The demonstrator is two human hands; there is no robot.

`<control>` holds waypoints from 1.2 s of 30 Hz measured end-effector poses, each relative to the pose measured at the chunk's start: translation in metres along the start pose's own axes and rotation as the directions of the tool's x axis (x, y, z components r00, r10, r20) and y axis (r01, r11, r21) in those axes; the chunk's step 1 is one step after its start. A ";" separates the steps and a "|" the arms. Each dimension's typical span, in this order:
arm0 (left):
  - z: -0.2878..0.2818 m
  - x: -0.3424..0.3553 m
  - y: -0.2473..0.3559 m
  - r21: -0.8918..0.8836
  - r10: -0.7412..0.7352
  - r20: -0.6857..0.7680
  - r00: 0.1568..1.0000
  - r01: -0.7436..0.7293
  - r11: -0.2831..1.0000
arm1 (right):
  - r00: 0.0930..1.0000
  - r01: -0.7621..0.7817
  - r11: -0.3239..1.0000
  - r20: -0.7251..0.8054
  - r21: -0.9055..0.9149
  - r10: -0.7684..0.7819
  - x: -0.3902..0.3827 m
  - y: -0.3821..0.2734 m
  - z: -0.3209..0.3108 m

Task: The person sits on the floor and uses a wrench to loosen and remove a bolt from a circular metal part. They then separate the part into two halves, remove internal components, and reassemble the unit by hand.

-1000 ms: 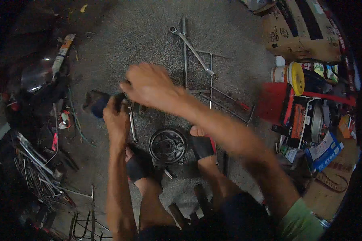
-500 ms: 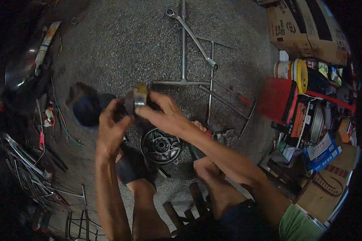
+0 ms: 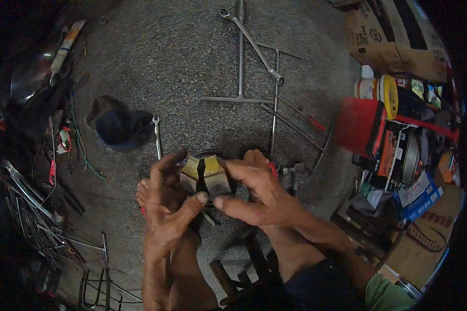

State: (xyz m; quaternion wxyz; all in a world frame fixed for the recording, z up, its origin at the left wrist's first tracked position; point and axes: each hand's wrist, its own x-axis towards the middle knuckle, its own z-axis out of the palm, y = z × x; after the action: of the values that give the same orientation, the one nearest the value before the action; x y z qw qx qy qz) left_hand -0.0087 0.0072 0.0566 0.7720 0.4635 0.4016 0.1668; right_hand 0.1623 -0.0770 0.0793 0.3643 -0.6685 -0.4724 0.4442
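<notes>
I hold a pair of small curved pads (image 3: 206, 175) with yellowish worn faces between both hands, low in the middle of the head view. My left hand (image 3: 167, 199) grips the left piece with fingers and thumb. My right hand (image 3: 250, 192) pinches the right piece. The two pieces sit side by side with a dark gap between them. Under them a dark round metal part on the floor is almost wholly hidden. My bare feet rest on the floor on either side.
On the gritty floor lie a long spanner (image 3: 251, 41), a T-handle wrench (image 3: 239, 78), thin rods (image 3: 290, 124), a small spanner (image 3: 157, 136) and a dark cloth (image 3: 118, 127). Boxes and a red container (image 3: 357, 127) crowd the right. Wires and metal scrap (image 3: 31, 217) lie left.
My hands have come down and toward me, from above the round part to over it. The small object I held is now turned so its two yellowish faces show.
</notes>
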 end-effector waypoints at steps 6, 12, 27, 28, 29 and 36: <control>-0.002 0.003 0.003 0.019 -0.120 0.027 0.992 0.119 0.993 | 0.864 -0.460 0.655 0.132 0.599 0.486 -0.006 0.032 -0.006; 0.004 0.008 -0.004 -0.356 -0.217 0.059 0.974 0.224 0.907 | 0.764 -0.544 0.309 0.307 0.780 0.568 -0.002 0.041 -0.010; 0.018 0.015 -0.001 0.061 -0.285 -0.181 0.941 0.300 0.952 | 0.965 -0.259 0.954 -0.004 0.148 0.263 -0.015 0.055 0.009; 0.015 0.015 -0.005 0.035 -0.289 -0.187 0.939 0.300 0.953 | 0.938 -0.344 0.921 0.023 0.184 0.346 -0.012 0.043 0.008; 0.012 0.015 -0.008 0.008 -0.293 -0.195 0.936 0.300 0.954 | 0.904 -0.426 0.879 0.052 0.216 0.425 -0.008 0.032 0.007; 0.009 0.018 -0.020 -0.278 -0.534 -0.087 0.841 0.494 0.824 | 0.751 -0.645 0.678 0.126 0.352 0.648 -0.001 0.043 0.015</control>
State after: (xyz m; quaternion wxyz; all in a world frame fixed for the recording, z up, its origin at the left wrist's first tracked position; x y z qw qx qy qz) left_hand 0.0070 0.0035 0.0332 0.8044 0.2238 0.5490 0.0371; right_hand 0.1612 -0.0896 0.0353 0.3066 -0.7115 -0.1107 0.6225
